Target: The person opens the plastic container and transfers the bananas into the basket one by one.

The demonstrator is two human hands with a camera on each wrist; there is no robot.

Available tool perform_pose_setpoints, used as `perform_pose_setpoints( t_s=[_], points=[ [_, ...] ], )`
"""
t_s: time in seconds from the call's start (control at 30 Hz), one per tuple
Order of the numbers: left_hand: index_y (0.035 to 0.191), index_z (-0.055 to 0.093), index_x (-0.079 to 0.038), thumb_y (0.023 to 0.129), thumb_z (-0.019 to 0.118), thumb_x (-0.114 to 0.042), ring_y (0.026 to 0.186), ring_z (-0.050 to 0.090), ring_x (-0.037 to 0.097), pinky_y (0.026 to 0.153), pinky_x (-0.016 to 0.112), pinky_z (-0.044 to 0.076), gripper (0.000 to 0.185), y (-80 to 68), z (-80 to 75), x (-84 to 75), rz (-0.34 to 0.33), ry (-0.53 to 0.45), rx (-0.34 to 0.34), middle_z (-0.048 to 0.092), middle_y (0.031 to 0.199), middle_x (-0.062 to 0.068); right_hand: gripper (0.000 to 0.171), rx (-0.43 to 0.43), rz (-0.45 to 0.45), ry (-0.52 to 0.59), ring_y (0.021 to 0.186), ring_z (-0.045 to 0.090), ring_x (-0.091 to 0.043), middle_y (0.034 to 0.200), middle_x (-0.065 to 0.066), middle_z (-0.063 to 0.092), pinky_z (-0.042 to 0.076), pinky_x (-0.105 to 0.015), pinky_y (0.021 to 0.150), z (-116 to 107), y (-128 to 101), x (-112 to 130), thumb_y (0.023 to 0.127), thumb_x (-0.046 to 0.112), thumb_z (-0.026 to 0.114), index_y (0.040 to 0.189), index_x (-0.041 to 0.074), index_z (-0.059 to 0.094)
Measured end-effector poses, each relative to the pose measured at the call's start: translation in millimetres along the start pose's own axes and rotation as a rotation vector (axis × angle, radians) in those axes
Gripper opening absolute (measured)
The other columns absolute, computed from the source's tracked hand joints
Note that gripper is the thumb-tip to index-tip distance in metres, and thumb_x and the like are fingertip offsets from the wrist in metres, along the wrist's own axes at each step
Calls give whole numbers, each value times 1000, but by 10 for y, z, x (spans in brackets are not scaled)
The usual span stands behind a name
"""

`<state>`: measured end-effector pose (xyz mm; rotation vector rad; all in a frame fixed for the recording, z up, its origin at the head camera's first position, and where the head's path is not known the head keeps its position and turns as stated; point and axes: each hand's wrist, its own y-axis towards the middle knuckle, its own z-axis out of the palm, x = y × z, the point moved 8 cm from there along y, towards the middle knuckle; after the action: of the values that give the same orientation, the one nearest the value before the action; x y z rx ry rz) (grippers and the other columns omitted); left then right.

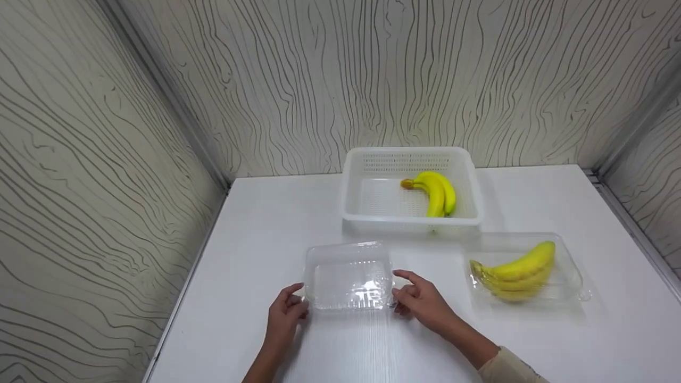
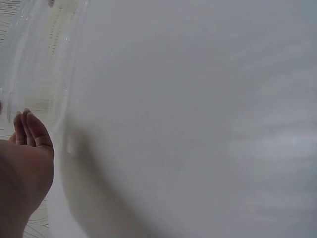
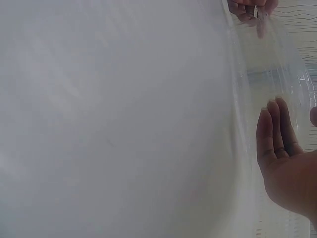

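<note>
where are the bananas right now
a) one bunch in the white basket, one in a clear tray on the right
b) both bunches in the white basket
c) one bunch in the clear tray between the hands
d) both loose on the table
a: one banana bunch lies in the white basket, another bunch sits in the clear tray on the right; the clear tray between the hands holds nothing.

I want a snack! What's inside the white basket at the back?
Inside the white basket lies one small bunch of yellow bananas, toward its right side. The rest of its slotted floor looks bare. The basket's front wall hides a strip of the floor just behind it.
</note>
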<state>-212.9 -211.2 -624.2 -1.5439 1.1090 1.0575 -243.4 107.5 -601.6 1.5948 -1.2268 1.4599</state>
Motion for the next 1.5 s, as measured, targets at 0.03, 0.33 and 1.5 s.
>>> perform_pose_setpoints(
  t_s=[0.03, 0.33, 1.5],
  points=[
    [146, 54, -1, 96, 66, -12, 84, 66, 17, 73, 25, 58, 53, -5, 8, 1, -10, -3, 14, 69, 97, 11, 64, 4, 2, 9, 82, 76, -20, 93, -20, 78, 63, -31, 74, 10, 0, 6, 107, 21, 65, 159, -5, 39],
    [143, 44, 3, 102, 60, -13, 82, 83, 24, 74, 35, 68, 47, -39, 91, 78, -70, -163, 172, 83, 98, 20, 69, 65, 44, 101, 78, 75, -17, 87, -12, 79, 64, -30, 74, 89, 5, -6, 106, 14, 64, 163, -5, 28],
    [129, 41, 1, 105, 56, -12, 78, 82, 21, 74, 35, 68, 32, -76, 148, 50, -91, -169, 201, 83, 93, 15, 18, -12, 175, 229, 78, 76, -14, 87, -7, 81, 64, -29, 75, 83, -26, -101, 103, 15, 63, 112, 3, 53]
  ],
)
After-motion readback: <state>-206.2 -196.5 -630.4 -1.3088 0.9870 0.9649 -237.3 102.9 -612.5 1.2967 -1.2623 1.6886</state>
